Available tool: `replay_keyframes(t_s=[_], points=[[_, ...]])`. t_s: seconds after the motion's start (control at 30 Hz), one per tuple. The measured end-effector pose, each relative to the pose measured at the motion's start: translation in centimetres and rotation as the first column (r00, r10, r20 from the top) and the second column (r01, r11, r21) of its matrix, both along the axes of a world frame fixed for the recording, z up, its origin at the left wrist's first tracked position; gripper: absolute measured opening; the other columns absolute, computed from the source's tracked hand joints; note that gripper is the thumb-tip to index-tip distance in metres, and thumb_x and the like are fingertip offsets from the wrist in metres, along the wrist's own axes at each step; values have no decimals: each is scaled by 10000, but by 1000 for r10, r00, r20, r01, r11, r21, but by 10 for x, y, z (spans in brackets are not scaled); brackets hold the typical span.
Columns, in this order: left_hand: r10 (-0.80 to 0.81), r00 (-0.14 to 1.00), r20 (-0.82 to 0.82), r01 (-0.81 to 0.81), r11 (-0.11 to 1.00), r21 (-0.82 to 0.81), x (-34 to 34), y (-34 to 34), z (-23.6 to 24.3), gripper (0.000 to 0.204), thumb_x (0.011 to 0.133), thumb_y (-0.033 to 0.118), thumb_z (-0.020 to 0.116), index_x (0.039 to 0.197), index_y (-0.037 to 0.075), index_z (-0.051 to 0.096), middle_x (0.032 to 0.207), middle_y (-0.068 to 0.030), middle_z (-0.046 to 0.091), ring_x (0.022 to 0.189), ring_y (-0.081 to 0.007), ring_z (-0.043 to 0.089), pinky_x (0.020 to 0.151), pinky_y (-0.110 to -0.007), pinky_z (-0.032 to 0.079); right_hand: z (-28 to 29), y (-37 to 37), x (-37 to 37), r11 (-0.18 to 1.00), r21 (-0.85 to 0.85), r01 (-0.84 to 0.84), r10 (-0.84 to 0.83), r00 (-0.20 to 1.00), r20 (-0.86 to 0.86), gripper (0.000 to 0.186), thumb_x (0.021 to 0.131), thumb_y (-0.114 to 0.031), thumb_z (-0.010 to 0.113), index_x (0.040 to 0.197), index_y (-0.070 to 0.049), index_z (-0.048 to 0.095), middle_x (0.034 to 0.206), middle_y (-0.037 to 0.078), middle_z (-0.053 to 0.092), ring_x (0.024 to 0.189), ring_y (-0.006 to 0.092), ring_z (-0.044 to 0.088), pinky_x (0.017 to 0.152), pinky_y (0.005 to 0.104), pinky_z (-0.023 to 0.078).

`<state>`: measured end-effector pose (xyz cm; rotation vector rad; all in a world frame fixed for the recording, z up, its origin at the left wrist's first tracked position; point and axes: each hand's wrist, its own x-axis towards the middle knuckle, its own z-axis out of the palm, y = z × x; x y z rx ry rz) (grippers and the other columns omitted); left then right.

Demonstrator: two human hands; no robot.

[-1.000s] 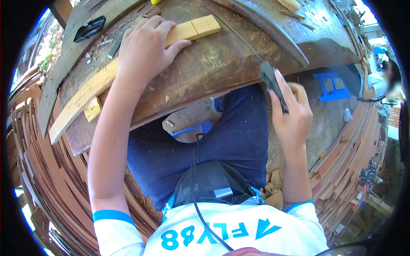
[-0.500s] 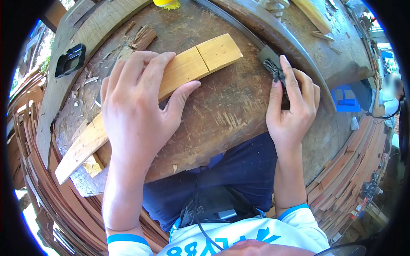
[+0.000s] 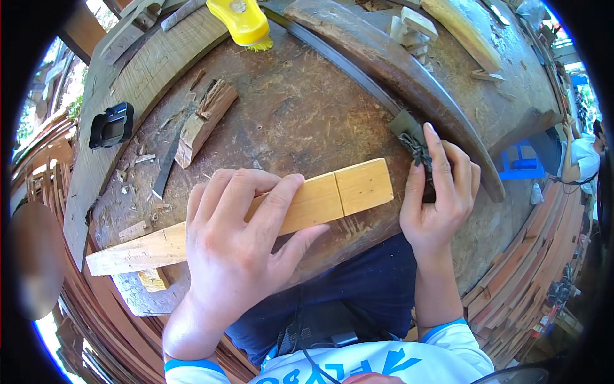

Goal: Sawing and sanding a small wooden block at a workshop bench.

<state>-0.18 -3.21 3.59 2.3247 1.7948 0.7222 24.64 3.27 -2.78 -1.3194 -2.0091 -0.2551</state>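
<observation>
My left hand point(image 3: 240, 233) lies across a yellowish wooden piece point(image 3: 316, 201), fingers over its far side and thumb at its near edge. The piece has a tapered left end, and a thin dark line crosses it near the squared right end. Under the tapered part a small wood block point(image 3: 153, 280) shows. With thumb and index finger, my right hand point(image 3: 444, 192) pinches the black wrapped end point(image 3: 416, 144) of a long, thin, dark metal blade point(image 3: 339, 61). That blade stretches away to the far left; whether it has teeth cannot be made out.
A curved wooden beam point(image 3: 396, 77) runs beside the blade. Further left are a yellow brush point(image 3: 243, 22), a rough wood chunk point(image 3: 208, 118) by a flat dark metal strip point(image 3: 167, 169), and a black tray point(image 3: 111, 126) on a curved board. A person point(image 3: 579, 157) is at far right.
The wooden piece has come nearer to me and turned with my left hand, so its right end lies closer to my right hand. My right hand keeps its pinch. The view has shifted slightly.
</observation>
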Motion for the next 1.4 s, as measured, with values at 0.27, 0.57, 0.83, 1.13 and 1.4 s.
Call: replay_keyframes(t_s=[0.27,0.57,0.83,1.13,1.4], points=[[-2,1000,21,4,998,-67,-3,2,4,547,627,276,929,1101,66,755,945,-71,654,860,-258,626,762,-398,510,-2,3,-1,999,34,-12,12,1000,5,444,841,-114,667,1277,-64,734,1034,103,682,901,267,591,831,363,464],[6,1000,21,-4,998,-59,-2,3,1,564,620,262,932,1122,72,761,952,-78,637,881,-265,625,769,-396,513,9,-1,-4,999,32,-8,9,1000,-30,478,795,-122,725,1273,-108,738,1069,80,679,939,252,581,890,380,439],[39,999,-4,-39,998,-51,-2,3,1,553,625,263,926,1107,61,747,909,-86,586,856,-274,596,774,-401,493,23,-26,-23,948,82,-308,319,921,-222,454,762,-4,725,1204,-101,764,1072,90,685,948,252,611,828,365,499],[115,990,80,-117,993,20,-14,8,-7,388,754,314,872,1059,101,759,957,-63,630,926,-264,637,838,-404,480,-7,-26,-39,922,-38,-386,372,906,-200,444,808,-46,627,1233,-89,745,1267,131,656,1100,313,640,959,408,506],[452,892,-8,-447,883,142,-69,33,0,181,891,173,738,1051,91,761,985,-83,681,926,-293,667,830,-438,508,-14,-24,-37,920,18,-391,383,890,-249,419,823,-76,659,1235,-95,734,1306,106,644,1112,299,633,974,402,501]])
